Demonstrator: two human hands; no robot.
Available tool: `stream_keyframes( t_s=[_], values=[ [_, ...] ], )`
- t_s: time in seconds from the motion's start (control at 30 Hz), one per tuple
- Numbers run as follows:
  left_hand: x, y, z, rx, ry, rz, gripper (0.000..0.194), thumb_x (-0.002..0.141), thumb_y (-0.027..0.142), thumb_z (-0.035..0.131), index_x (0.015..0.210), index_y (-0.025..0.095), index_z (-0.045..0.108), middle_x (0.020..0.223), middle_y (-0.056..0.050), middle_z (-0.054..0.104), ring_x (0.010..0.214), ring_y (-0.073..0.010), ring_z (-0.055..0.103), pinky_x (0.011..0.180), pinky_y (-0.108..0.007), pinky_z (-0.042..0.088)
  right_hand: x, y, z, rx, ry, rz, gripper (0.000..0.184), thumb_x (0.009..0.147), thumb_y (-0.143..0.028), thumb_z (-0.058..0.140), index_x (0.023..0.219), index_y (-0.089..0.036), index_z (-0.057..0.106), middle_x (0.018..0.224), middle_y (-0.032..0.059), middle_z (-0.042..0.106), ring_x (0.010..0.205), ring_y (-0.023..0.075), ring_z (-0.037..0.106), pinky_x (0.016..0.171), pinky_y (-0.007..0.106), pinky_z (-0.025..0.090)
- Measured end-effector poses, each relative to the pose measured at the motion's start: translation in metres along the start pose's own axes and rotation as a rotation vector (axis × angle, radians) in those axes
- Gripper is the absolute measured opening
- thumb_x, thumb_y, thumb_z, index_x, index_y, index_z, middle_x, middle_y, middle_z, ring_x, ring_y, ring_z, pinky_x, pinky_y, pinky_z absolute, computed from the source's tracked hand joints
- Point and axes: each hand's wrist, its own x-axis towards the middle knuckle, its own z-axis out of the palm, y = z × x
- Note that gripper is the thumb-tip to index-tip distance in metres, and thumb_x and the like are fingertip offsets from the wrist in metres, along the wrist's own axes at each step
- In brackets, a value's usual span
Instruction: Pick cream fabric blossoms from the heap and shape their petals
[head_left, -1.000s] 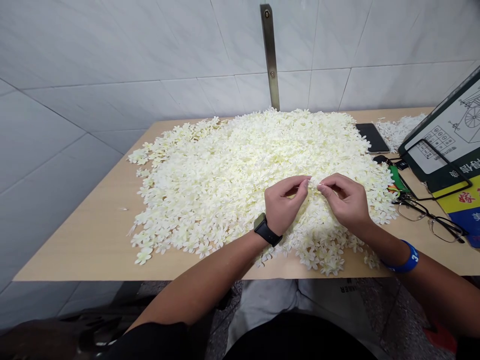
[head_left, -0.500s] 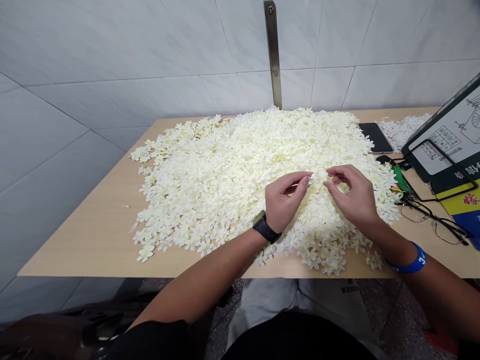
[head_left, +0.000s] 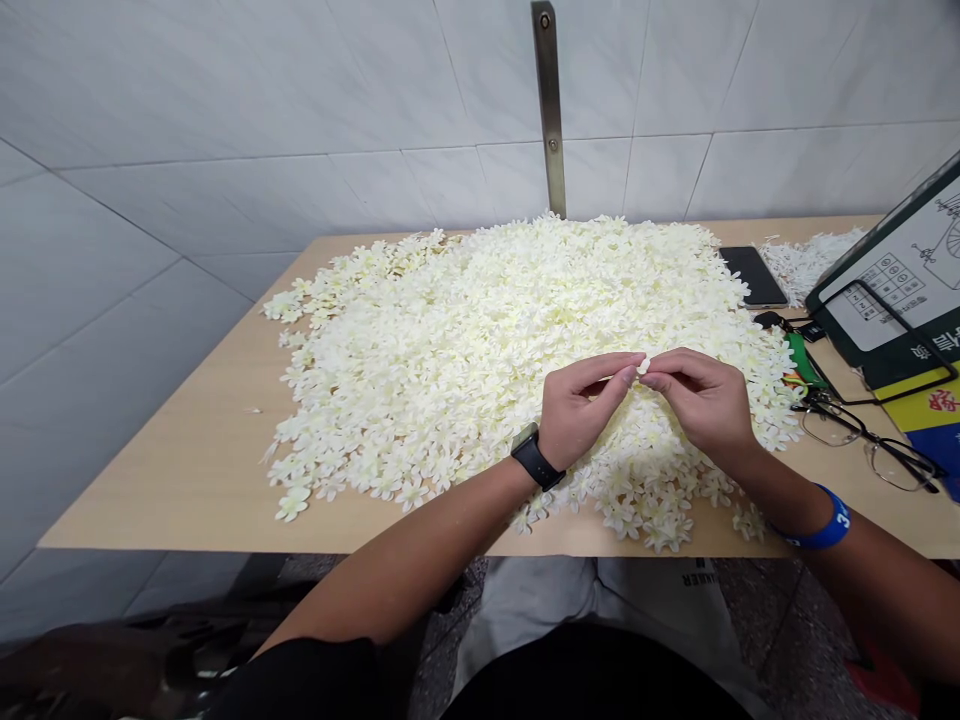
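A broad heap of white artificial flowers [head_left: 465, 340] with pale yellow centres spreads over the table. Above its right front part, my left hand [head_left: 589, 400] and my right hand [head_left: 701, 395] meet at the fingertips. Between them shows a small white flower [head_left: 643, 367], partly hidden by the fingers. Thumb and forefinger of each hand pinch it from either side. A dark watch sits on my left wrist and a blue band on my right.
The wooden table [head_left: 195, 430] stands against a tiled wall. At the right lie a phone [head_left: 752, 276], small white pieces [head_left: 806, 262], eyeglasses [head_left: 862, 435] and a green strap [head_left: 802, 358]. A dark green box [head_left: 892, 290] leans there. A metal bracket [head_left: 548, 110] runs up the wall.
My left hand has shifted slightly right, and my right hand has closed its fingers. Fingertips that were apart now meet at the small flower.
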Motion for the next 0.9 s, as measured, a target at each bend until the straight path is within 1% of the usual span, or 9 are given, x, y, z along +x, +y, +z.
stream_keyframes(
  t_s=[0.27,0.33,0.4,0.47,0.6,0.67,0.8,0.9],
  values=[
    [0.002,-0.001,-0.001,-0.030,-0.041,-0.026,0.016,0.093,0.032,0.070,0.100,0.022,0.082,0.107,-0.006,0.080,0.100,-0.0204,0.078,0.083,-0.030,0.066,0.001,0.002,-0.001,0.031,-0.003,0.035,0.010,0.086,-0.022,0.074,0.078,-0.026,0.078,0.082,0.0021,0.077,0.078,0.0213,0.070,0.073,0.036,0.057],
    [0.001,-0.001,-0.001,-0.011,-0.034,-0.016,0.016,0.093,0.031,0.070,0.099,0.022,0.082,0.106,-0.006,0.081,0.099,-0.0200,0.078,0.081,-0.029,0.066,0.001,0.001,-0.001,0.033,-0.006,0.033,0.010,0.086,-0.022,0.074,0.078,-0.026,0.078,0.081,0.0021,0.076,0.078,0.0212,0.070,0.072,0.036,0.057],
    [0.001,0.000,-0.001,0.052,-0.009,0.025,0.015,0.093,0.028,0.069,0.098,0.021,0.082,0.103,-0.005,0.081,0.094,-0.0190,0.078,0.077,-0.027,0.066,0.001,-0.001,-0.001,0.023,-0.010,0.019,0.011,0.086,-0.021,0.073,0.077,-0.025,0.077,0.080,0.0023,0.076,0.077,0.0210,0.069,0.071,0.036,0.056],
    [0.000,0.000,0.000,0.146,0.026,0.097,0.015,0.094,0.025,0.067,0.096,0.021,0.081,0.099,-0.005,0.081,0.089,-0.0180,0.078,0.076,-0.027,0.066,0.000,-0.003,0.000,-0.005,-0.013,-0.011,0.011,0.087,-0.021,0.073,0.077,-0.025,0.076,0.079,0.0025,0.075,0.075,0.0207,0.069,0.070,0.035,0.055],
    [-0.002,0.000,0.000,0.297,0.055,0.250,0.013,0.092,0.019,0.067,0.095,0.019,0.080,0.095,-0.005,0.081,0.086,-0.0172,0.078,0.079,-0.028,0.066,0.000,-0.006,-0.001,-0.066,-0.042,-0.061,0.013,0.089,-0.021,0.071,0.076,-0.024,0.074,0.077,0.0033,0.074,0.074,0.0209,0.067,0.069,0.036,0.053],
    [-0.002,-0.001,-0.001,0.322,0.047,0.277,0.013,0.092,0.017,0.067,0.095,0.019,0.079,0.095,-0.004,0.081,0.085,-0.0166,0.078,0.079,-0.027,0.066,0.000,-0.005,-0.001,-0.039,-0.073,-0.024,0.013,0.089,-0.022,0.070,0.076,-0.024,0.073,0.077,0.0037,0.073,0.074,0.0209,0.066,0.069,0.035,0.052],
    [-0.001,-0.001,-0.002,0.311,0.022,0.258,0.013,0.092,0.017,0.067,0.096,0.020,0.079,0.096,-0.004,0.081,0.085,-0.0157,0.078,0.077,-0.025,0.066,0.002,0.000,-0.004,0.108,-0.112,0.150,0.010,0.084,-0.026,0.074,0.076,-0.022,0.075,0.076,0.0033,0.071,0.073,0.0192,0.063,0.067,0.033,0.049],
    [0.000,-0.001,-0.002,0.300,0.013,0.278,0.013,0.092,0.016,0.067,0.097,0.017,0.079,0.097,-0.005,0.082,0.087,-0.0156,0.078,0.077,-0.023,0.066,0.004,0.005,-0.006,0.230,-0.156,0.268,0.010,0.082,-0.029,0.077,0.077,-0.021,0.076,0.075,0.0027,0.071,0.073,0.0176,0.062,0.068,0.031,0.049]
  ],
)
